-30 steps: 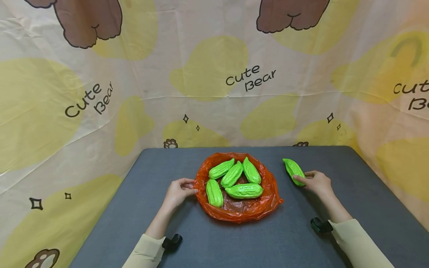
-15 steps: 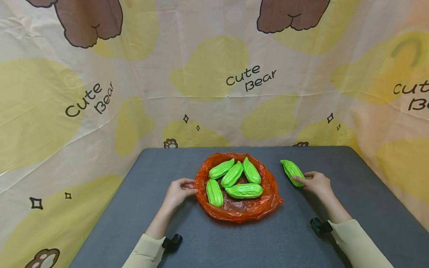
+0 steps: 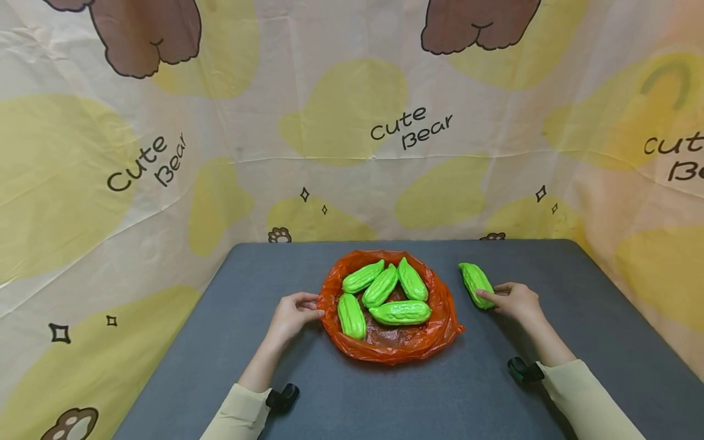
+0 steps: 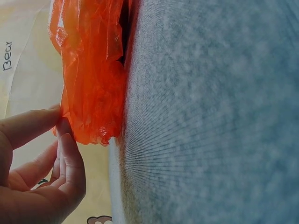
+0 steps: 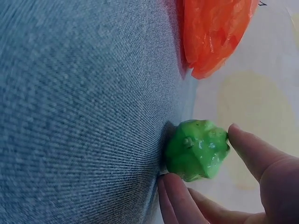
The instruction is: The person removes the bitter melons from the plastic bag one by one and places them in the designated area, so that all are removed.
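Observation:
An orange-red plastic bag (image 3: 393, 353), its mouth spread into a wide round opening, sits on the table. Several bright green bitter melons (image 3: 400, 313) lie inside it. With thumb and fingertips, my left hand (image 3: 293, 319) pinches the bag's left edge; the left wrist view shows the crinkled film (image 4: 93, 79) between them. To the right of the bag, another bitter melon (image 3: 475, 284) lies at the tabletop, its tip pointing away. My right hand (image 3: 519, 304) holds its near end, thumb on one side and fingers on the other, seen end-on as a bumpy green melon (image 5: 198, 151) in the right wrist view.
The blue-grey table (image 3: 352, 403) extends around the bag on all sides. A printed cloth (image 3: 335, 116) with bears and lettering hangs behind and beside it. Dark wrist cameras (image 3: 283, 398) sit at both sleeve cuffs.
My right hand and its bitter melon have shifted slightly left, toward the bag, and the melon has turned a little. The left hand and the bag stay in place.

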Demonstrator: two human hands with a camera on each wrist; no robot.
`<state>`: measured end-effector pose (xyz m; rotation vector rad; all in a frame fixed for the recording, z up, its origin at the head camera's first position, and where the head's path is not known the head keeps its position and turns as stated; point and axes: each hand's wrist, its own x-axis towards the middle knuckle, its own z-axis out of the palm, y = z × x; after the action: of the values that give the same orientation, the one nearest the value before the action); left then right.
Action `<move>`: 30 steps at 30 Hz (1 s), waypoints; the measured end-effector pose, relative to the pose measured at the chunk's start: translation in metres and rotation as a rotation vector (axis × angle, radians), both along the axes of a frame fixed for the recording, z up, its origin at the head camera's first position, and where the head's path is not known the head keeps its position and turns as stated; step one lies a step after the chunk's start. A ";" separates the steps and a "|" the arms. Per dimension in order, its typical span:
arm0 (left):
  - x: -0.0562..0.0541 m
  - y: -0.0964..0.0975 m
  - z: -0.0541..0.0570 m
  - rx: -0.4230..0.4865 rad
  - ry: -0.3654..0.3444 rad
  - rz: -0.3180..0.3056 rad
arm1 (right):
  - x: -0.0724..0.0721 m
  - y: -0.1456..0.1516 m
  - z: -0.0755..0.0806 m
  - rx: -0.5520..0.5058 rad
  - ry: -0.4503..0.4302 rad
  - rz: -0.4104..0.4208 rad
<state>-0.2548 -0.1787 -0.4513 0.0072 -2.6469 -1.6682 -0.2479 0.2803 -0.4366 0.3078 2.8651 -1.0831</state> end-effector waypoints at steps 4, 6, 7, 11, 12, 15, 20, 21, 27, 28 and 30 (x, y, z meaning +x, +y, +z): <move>0.001 0.000 0.000 0.001 0.003 0.003 | 0.000 0.000 -0.001 0.005 -0.010 0.005; 0.001 0.000 0.001 0.001 0.003 0.004 | 0.000 -0.001 0.000 0.008 -0.016 0.007; 0.001 0.000 0.000 0.000 0.003 0.004 | 0.001 -0.001 0.000 0.005 -0.020 0.007; 0.001 0.001 0.000 -0.001 0.003 0.003 | 0.001 -0.001 0.001 -0.007 -0.026 0.013; 0.001 0.001 0.000 -0.002 0.004 0.003 | 0.001 -0.001 0.001 -0.010 -0.027 0.015; 0.001 0.000 0.000 -0.003 0.006 0.002 | 0.002 -0.001 0.002 -0.013 -0.024 0.018; 0.002 -0.001 0.000 -0.003 -0.002 0.002 | 0.003 -0.001 0.002 -0.017 -0.013 0.020; 0.002 -0.001 0.000 -0.005 -0.003 0.002 | 0.003 -0.001 0.002 -0.019 -0.013 0.021; 0.002 -0.001 0.001 -0.001 -0.012 0.002 | 0.004 0.000 0.005 -0.035 -0.011 0.022; 0.002 -0.001 0.001 -0.001 -0.011 0.001 | 0.004 0.000 0.006 -0.035 -0.008 0.021; 0.003 -0.001 0.001 -0.003 -0.006 0.000 | 0.006 0.001 0.008 -0.029 -0.006 0.021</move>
<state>-0.2523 -0.1795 -0.4503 0.0116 -2.6540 -1.6670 -0.2421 0.2814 -0.4290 0.2773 2.8384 -1.1170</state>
